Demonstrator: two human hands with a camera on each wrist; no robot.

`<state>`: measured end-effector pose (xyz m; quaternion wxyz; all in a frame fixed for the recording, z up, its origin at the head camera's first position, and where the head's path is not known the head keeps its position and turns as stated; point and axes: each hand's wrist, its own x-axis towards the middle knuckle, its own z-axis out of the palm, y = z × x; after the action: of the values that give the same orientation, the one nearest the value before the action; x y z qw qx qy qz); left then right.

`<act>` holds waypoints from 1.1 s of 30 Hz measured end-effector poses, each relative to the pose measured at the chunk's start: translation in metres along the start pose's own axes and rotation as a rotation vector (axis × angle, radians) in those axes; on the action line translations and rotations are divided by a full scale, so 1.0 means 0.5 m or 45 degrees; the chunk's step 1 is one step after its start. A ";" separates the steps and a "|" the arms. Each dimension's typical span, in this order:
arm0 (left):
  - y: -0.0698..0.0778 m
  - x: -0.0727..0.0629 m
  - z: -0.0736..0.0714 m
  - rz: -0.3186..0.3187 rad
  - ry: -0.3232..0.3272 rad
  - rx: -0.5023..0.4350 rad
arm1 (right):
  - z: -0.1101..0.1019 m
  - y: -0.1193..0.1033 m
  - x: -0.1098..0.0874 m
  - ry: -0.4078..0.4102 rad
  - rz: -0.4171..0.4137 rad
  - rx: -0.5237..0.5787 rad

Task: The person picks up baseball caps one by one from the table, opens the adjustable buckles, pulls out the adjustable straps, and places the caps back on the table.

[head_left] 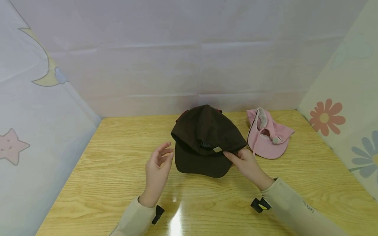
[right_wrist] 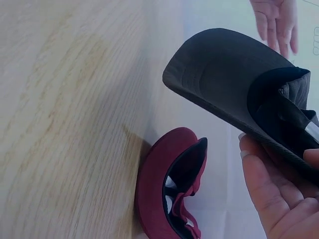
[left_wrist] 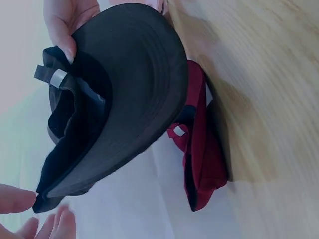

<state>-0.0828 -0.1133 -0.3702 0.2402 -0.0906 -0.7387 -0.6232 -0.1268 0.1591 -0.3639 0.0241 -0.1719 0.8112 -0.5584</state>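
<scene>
A dark baseball cap (head_left: 206,131) is held above the table, its brim toward me and its back strap with a metal buckle facing up. My right hand (head_left: 246,164) pinches its right edge, thumb on top near the buckle and fingers underneath, as the right wrist view shows. My left hand (head_left: 157,167) is just left of the cap, fingers apart and loosely bent, holding nothing. In the left wrist view the cap's far edge lies between the left thumb and fingers. Behind the dark cap is a dark red cap (left_wrist: 202,144), mostly hidden in the head view.
A pink cap (head_left: 271,137) lies on the wooden table (head_left: 118,170) at the back right, its strap side up. Pale printed sheets (head_left: 153,65) hang behind the table and along both sides. Each wrist carries a small black camera mount.
</scene>
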 end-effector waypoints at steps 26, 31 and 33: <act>0.023 0.008 0.077 0.798 -0.289 0.554 | 0.010 -0.011 -0.004 0.022 -0.039 -0.012; 0.021 0.011 0.082 0.847 -0.286 0.684 | 0.012 -0.012 -0.005 0.023 -0.062 0.000; 0.018 0.013 0.085 0.885 -0.273 0.748 | 0.012 -0.013 -0.006 0.024 -0.059 0.005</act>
<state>-0.0947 -0.0714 -0.3640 0.3726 -0.3245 -0.8304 -0.2575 -0.1208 0.1525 -0.3606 0.0036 -0.1854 0.8061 -0.5620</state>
